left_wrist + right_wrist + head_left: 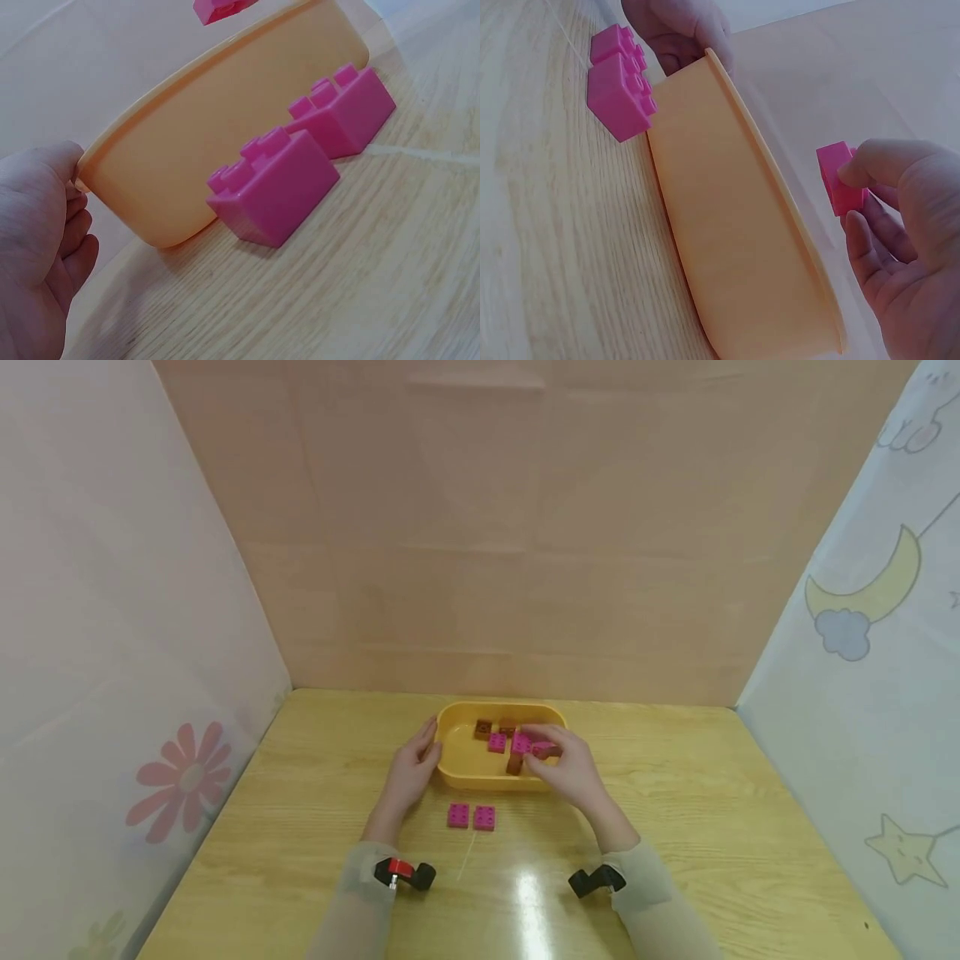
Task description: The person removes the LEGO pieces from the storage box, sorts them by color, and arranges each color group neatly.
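My left hand (414, 767) grips the left end of a yellow plastic tray (472, 783); in the left wrist view its thumb lies at the rim and the other fingers are curled. Above the tray's right half, my right hand (573, 768) pinches a pink toy brick (840, 178) between thumb and fingers. Inside the tray are another pink brick (497, 742) and several brown bricks, one brown brick (483, 729) near the back wall. Part of the tray's right end is hidden behind my right hand.
Two pink studded bricks, a left brick (458, 816) and a right brick (484, 818), stand side by side on the wooden table (300, 852) in front of the tray. A brown backdrop (510, 568) rises behind the table, with patterned cloth walls at both sides.
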The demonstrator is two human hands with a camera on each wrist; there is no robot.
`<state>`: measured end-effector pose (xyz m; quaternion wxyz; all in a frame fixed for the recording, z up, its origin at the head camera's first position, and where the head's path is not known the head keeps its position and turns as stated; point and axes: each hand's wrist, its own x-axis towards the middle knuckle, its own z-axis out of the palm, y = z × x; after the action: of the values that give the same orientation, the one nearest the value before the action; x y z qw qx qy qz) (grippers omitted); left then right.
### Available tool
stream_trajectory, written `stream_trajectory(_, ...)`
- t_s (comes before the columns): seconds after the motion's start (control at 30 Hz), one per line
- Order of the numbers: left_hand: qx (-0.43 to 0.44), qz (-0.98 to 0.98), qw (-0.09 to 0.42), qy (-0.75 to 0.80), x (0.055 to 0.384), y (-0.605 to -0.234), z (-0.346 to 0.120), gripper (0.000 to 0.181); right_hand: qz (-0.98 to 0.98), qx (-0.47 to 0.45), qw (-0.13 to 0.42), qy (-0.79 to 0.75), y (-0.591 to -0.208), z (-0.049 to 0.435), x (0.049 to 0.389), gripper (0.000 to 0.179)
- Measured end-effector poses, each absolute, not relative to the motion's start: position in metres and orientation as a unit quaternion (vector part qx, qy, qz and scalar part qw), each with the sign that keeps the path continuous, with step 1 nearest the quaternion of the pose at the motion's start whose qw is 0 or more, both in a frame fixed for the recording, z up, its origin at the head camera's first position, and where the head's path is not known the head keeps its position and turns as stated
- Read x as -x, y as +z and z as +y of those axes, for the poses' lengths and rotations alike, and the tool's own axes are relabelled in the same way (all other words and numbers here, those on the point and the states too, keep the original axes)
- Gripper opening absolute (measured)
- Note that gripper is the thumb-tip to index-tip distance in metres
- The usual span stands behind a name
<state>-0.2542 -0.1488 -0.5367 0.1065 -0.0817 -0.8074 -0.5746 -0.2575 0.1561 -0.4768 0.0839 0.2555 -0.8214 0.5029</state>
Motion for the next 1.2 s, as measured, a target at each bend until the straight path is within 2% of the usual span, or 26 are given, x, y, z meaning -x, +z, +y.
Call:
stream_trajectory(0.33,0.085,-0.811,0.107,-0.569,0.255,-0.539,-0.149,0.049,-0.831,-0.255,0.070,0.489,-0.477,0.159,0.244,0.044)
stream_trajectory(0.7,0.084,-0.809,0.106,-0.571,0.252,-0.539,-0.148,0.050,-0.818,-0.304,0.046,0.485,-0.485,0.168,0.225,0.040)
stream_trajectory(1.2,0.089,-0.810,0.107,-0.570,0.254,-0.538,-0.147,0.050,-0.820,-0.363,-0.018,0.441,-0.492,0.171,0.213,0.042)
